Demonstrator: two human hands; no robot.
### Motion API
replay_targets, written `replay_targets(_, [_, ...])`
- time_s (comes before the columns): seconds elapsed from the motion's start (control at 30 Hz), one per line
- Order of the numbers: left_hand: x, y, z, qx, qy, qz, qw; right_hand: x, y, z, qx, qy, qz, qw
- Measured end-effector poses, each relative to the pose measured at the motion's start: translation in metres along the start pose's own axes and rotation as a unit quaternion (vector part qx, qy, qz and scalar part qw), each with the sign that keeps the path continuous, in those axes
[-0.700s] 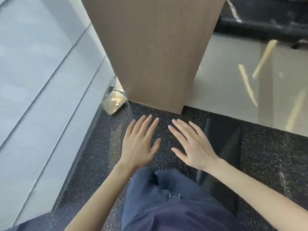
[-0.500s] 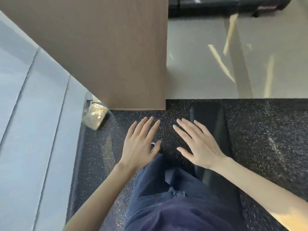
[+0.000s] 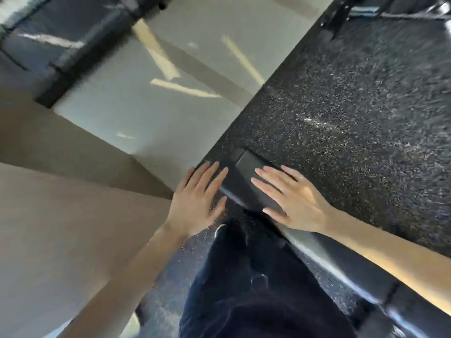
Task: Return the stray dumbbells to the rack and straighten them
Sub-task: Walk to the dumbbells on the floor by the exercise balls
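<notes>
No dumbbell and no rack show clearly in the head view. My left hand (image 3: 197, 201) is held out flat in front of me, fingers apart, holding nothing. My right hand (image 3: 292, 198) is also flat and empty, fingers spread, hovering over a black padded bench (image 3: 246, 167) that runs from the middle toward the lower right. My dark trousers fill the bottom middle. The picture is blurred by motion.
A brown wood-look column (image 3: 61, 215) stands at the left. Pale glossy floor (image 3: 151, 98) lies beyond it, speckled black rubber flooring (image 3: 353, 123) to the right. Dark equipment frames (image 3: 341, 15) sit at the top right and a black beam (image 3: 80, 52) at the top left.
The view has swung to the right: the column slid to the left edge, the gold-wrapped item left the frame, and more rubber floor and the bench came in. Both hands stay flat and empty.
</notes>
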State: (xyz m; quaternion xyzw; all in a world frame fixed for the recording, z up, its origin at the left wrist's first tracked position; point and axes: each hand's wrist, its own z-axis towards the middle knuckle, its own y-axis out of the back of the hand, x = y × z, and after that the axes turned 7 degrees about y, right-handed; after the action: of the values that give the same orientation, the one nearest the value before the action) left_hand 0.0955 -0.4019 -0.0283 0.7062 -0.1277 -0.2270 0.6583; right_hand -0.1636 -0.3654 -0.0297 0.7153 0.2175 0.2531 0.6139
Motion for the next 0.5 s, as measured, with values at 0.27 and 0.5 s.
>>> replay_targets(0.27, [-0.010,0.013,0.129,0.023,-0.218,0.032,0.975,-0.033,0.017,-0.010,-0.077,-0.216,0.026,0.973])
replay_targets(0.5, [-0.029,0.010,0.201,0.006,-0.334,0.012,0.943,-0.050,0.015,-0.014,-0.143,-0.345,0.040,0.927])
